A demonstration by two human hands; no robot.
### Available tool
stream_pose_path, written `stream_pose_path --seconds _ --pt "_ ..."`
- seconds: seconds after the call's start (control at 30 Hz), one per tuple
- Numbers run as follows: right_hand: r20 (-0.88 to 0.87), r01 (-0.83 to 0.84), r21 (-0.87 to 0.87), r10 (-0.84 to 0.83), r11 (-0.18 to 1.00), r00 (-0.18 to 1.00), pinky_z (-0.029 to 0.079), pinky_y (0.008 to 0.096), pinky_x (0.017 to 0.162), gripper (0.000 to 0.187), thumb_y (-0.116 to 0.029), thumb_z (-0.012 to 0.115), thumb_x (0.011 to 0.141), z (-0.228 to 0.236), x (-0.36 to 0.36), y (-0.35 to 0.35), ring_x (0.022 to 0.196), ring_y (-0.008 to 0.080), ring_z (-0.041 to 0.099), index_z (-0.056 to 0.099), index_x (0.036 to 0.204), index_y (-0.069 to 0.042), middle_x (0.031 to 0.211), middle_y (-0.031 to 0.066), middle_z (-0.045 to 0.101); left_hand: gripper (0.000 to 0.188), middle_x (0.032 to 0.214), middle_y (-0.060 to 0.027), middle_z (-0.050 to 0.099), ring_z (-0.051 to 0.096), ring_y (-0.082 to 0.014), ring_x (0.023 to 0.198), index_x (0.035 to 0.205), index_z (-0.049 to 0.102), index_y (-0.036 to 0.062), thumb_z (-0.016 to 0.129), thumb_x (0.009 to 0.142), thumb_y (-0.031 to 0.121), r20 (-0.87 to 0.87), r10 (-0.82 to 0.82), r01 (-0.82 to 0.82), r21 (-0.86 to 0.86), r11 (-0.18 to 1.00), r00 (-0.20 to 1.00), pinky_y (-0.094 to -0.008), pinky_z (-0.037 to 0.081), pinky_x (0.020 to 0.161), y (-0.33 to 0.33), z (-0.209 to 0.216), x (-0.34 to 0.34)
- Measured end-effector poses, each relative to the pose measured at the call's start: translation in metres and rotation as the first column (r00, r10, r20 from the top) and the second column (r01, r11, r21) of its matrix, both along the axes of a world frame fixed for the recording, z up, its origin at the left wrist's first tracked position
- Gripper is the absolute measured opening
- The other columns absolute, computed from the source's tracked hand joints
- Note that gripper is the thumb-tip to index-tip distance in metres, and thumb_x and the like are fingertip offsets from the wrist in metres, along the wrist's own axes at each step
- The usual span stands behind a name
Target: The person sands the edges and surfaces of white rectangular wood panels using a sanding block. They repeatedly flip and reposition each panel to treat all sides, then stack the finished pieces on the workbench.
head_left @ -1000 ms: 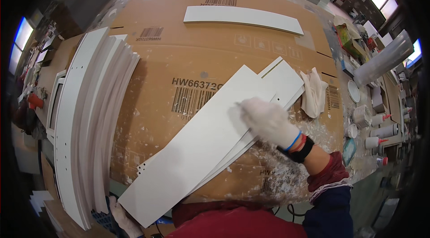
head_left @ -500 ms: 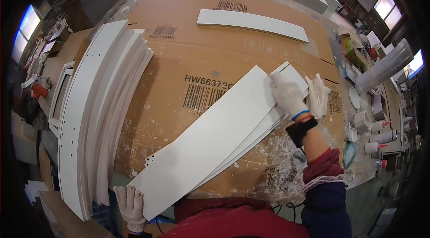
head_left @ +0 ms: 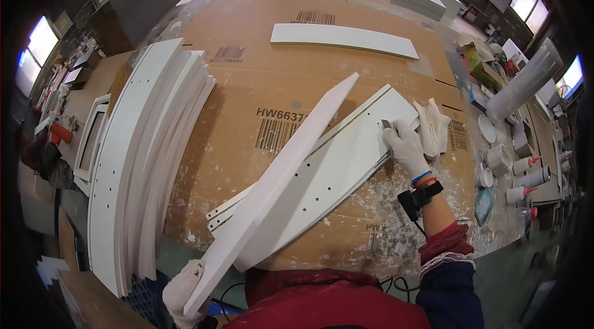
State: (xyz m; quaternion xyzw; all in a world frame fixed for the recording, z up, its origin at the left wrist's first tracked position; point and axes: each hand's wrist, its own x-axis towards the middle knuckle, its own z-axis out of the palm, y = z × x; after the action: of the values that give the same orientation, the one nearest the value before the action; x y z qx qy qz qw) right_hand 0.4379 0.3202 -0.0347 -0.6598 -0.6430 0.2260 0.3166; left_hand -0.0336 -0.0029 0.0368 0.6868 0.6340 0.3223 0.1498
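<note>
The bench [head_left: 461, 217] is covered by a flake-strewn cardboard sheet [head_left: 238, 87], on which bare room is left toward the far side and between the board piles. Its left part is taken up by a stack of long white boards [head_left: 145, 162], whose near ends are carried past the near edge; if they were knocked there, the stack could be made to slide. The tilted white board [head_left: 272, 186] is raised on its side over the drilled white panels [head_left: 346, 162], with its near end held out beyond the bench; whether its lower edge is supported by them cannot be told. Because it is gripped at one end only, by the fingers of the gloved left hand [head_left: 184, 284], it could be twisted or dropped, and a face scuffed. Ample clearance is given by the lone white board [head_left: 343, 39] beyond. At the panels' right end, a small flat grey tool [head_left: 386, 123] is pinched in the closed fingers of the gloved right hand [head_left: 405, 146]; by a careless slip the surface could be scratched, or the crumpled white cloth [head_left: 433, 128] just beside it snagged.
</note>
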Motion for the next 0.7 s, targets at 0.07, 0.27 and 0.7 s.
stream_pose_path --seconds 0.07,0.27,0.7 --pt "-0.008 0.028 -0.069 -0.028 0.997 1.0 0.048 0.044 0.072 0.033 -0.035 0.057 0.092 0.004 -0.004 -0.003 0.076 0.0351 0.063 0.061 0.097 -0.002 0.079 0.02 0.064 0.035 0.109 -0.0159 0.066 0.066 -0.0242 0.092 0.119 0.058 -0.0115 0.059 0.089 0.008 0.039 0.199 -0.203 0.18 0.962 0.979 -0.0404 0.054 0.079 -0.012 -0.022 -0.001" --pt "0.08 0.029 -0.05 -0.025 0.998 0.996 0.048 0.0481 0.075 0.033 -0.035 0.055 0.093 0.012 -0.01 -0.01 0.085 0.0418 0.063 0.06 0.098 -0.003 0.087 0.0244 0.065 0.025 0.096 -0.0081 0.062 0.062 -0.0171 0.084 0.107 0.061 -0.004 0.066 0.09 0.014 0.612 0.622 -0.749 -0.07 0.658 0.489 -0.0312 0.052 0.073 0.034 -0.011 0.015" --pt "-0.278 0.054 -0.045 -0.064 0.998 0.958 0.05 0.0368 0.062 0.025 -0.024 0.061 0.094 0.012 -0.008 -0.017 0.069 0.0241 0.065 0.063 0.103 0.0 0.076 0.0164 0.066 0.046 0.121 -0.0168 0.061 0.065 -0.0245 0.106 0.132 0.048 -0.008 0.051 0.103 0.028 0.881 0.437 -0.421 -0.331 0.845 0.184 -0.0354 0.058 0.088 0.01 -0.051 0.037"
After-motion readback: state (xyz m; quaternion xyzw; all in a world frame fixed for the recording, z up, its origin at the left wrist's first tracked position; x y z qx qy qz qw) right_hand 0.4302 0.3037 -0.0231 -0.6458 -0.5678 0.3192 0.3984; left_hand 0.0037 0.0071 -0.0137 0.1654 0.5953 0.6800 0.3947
